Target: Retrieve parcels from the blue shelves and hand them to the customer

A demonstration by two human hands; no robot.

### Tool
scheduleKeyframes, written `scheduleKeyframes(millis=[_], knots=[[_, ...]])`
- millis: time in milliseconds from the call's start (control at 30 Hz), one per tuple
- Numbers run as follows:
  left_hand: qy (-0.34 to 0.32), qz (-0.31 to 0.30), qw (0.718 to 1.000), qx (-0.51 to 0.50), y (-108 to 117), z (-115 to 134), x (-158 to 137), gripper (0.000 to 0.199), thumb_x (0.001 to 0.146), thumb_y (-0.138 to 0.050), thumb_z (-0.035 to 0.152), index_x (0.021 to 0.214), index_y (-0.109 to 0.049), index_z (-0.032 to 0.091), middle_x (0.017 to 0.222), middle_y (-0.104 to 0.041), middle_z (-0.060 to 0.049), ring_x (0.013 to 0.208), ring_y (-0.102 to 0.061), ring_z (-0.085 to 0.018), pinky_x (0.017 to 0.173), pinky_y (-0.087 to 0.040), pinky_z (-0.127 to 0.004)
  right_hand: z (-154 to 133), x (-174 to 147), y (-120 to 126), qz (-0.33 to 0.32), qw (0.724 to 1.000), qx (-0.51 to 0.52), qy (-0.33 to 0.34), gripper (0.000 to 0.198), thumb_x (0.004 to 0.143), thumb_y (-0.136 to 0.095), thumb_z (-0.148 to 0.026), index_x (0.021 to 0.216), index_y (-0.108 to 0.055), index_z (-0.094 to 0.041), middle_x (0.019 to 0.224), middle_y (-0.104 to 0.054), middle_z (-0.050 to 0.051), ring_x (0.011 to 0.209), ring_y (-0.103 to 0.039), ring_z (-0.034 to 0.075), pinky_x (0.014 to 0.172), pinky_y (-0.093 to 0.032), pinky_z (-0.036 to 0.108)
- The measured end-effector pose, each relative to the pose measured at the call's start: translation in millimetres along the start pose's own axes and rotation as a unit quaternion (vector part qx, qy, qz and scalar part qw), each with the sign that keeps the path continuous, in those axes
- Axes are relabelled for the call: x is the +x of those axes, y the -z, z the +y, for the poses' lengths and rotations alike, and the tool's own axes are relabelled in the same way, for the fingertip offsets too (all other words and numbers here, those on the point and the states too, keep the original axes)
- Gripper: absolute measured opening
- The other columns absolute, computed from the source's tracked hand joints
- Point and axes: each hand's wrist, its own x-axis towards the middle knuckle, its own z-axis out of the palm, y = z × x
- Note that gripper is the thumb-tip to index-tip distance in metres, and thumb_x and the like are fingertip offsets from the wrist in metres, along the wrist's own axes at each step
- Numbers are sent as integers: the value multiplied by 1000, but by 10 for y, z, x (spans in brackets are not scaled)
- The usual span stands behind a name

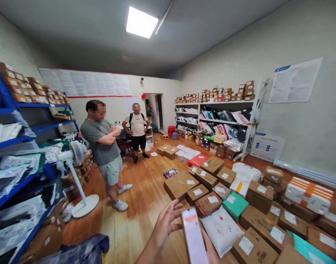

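Note:
A smartphone (pixel 194 234) with a lit, mostly white screen stands upright at the bottom middle of the head view. My right hand (pixel 210 247) is closed around it from behind and the right side; most of that hand is hidden by the phone. Just left of the phone is my left hand (pixel 164 222), its fingers apart and holding nothing. One fingertip comes close to the phone's edge; whether it touches I cannot tell. Beyond my hands lie a white plastic parcel (pixel 221 229) and a reddish-brown box (pixel 208 203) with a label.
Many cartons (pixel 181 183) cover the floor to the right. White shelves (pixel 198 117) hold boxes and bags. At left are blue shelves (pixel 38 126) and a white fan (pixel 85 205). One person (pixel 102 135) stands with folded arms; another person (pixel 137 124) has hands on hips.

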Motion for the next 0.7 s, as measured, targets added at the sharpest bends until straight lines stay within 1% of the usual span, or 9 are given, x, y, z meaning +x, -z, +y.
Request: scheduleKeyframes(millis=[33,100,200,267,333,400,500,600,700], knots=[[10,5,1000,3,26,-106,41,60,79,-59,63,121,-62,19,120,-64,-14,102,-63,-25,73,-52,-33,-2,101,-75,-21,999,19,18,90,54,-72,-18,138,-42,-33,129,-59,12,125,-51,39,96,-49,53],[1,36,999,37,163,-164,235,60,79,-60,61,119,-63,16,106,-70,-13,90,-66,-23,66,-50,-28,-32,338,-275,-61,997,20,48,96,53,-66,-14,141,-32,-25,134,-54,14,124,-51,38,101,-44,52],[-12,66,995,80,528,-12,731,58,80,-61,57,118,-64,14,94,-72,-11,79,-67,-22,64,-51,-29,-71,797,-668,-78,995,-25,57,98,51,-65,-9,141,-29,-23,134,-52,13,121,-53,34,102,-44,47],[-12,64,994,88,803,133,1092,57,80,-61,54,121,-63,14,94,-72,-11,79,-67,-22,66,-52,-31,-56,1127,-953,-74,995,-36,57,97,51,-64,-8,141,-30,-23,134,-52,13,120,-53,32,102,-43,45],[-5,60,994,95,1063,264,1420,56,80,-61,51,122,-62,13,97,-72,-11,79,-67,-22,64,-52,-30,-6,1432,-1232,-72,995,-40,48,95,52,-63,-7,141,-30,-21,133,-53,12,117,-54,32,100,-45,44],[2,51,994,96,1306,373,1702,55,80,-61,47,122,-61,12,100,-72,-12,79,-67,-22,60,-50,-27,65,1696,-1495,-68,996,-39,40,96,52,-63,-7,141,-31,-20,131,-53,12,116,-55,31,100,-45,43],[1,21,997,68,1633,505,2059,50,80,-56,38,122,-61,11,104,-71,-12,82,-66,-21,60,-50,-26,172,2017,-1840,-57,997,-40,35,97,51,-65,-7,141,-31,-20,133,-52,12,117,-53,32,102,-43,43],[14,5,998,55,1875,603,2357,48,77,-53,33,119,-63,10,100,-71,-11,79,-65,-20,61,-50,-26,248,2269,-2096,-51,997,-58,13,97,52,-66,-8,141,-30,-20,129,-55,12,111,-56,31,97,-47,43],[23,-2,998,64,1999,653,2598,45,77,-53,32,115,-65,10,95,-72,-10,74,-64,-18,59,-48,-24,294,2469,-2244,-41,997,-71,11,96,54,-65,-8,142,-28,-19,128,-55,12,111,-57,29,96,-48,41]])
